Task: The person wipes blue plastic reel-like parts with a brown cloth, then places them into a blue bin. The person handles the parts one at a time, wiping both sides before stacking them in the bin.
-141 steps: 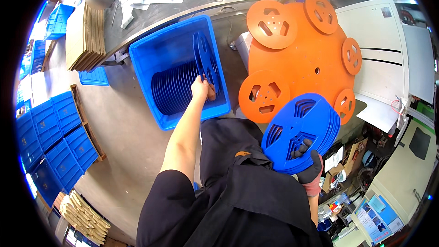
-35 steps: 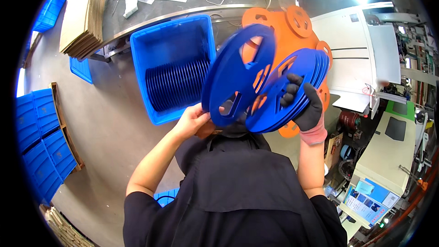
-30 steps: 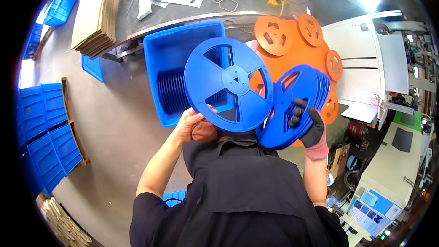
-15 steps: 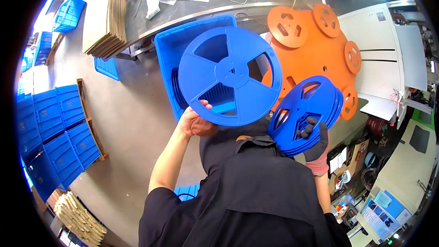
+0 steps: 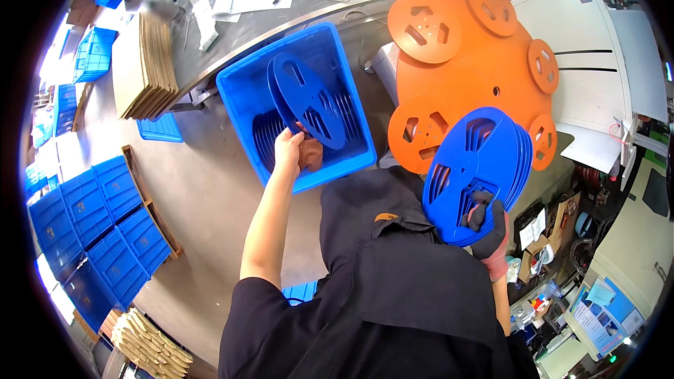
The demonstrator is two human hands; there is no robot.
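Observation:
My bare left hand [image 5: 298,149] is closed on the lower edge of a blue plastic reel [image 5: 303,83]. That reel is tilted nearly on edge, over the inside of an open blue crate [image 5: 345,49]. Several blue reels [image 5: 267,142] stand on edge in a row within the crate, partly hidden by the held one. My right hand [image 5: 489,230], in a dark and red glove, grips a stack of several blue reels [image 5: 460,168] near their hubs. This stack leans in front of an orange round plate [image 5: 467,77] bearing smaller orange discs.
A grey workbench [image 5: 246,28] with papers and a cable runs behind the crate. Stacked cardboard [image 5: 147,63] lies at its left end. Blue crates [image 5: 91,217] sit on a pallet at the left. A white cabinet [image 5: 590,77] stands at the right.
My left hand has carried its reel away from me to the crate and turned it from nearly flat to steeply tilted. My right hand still grips the stack, now tilted differently.

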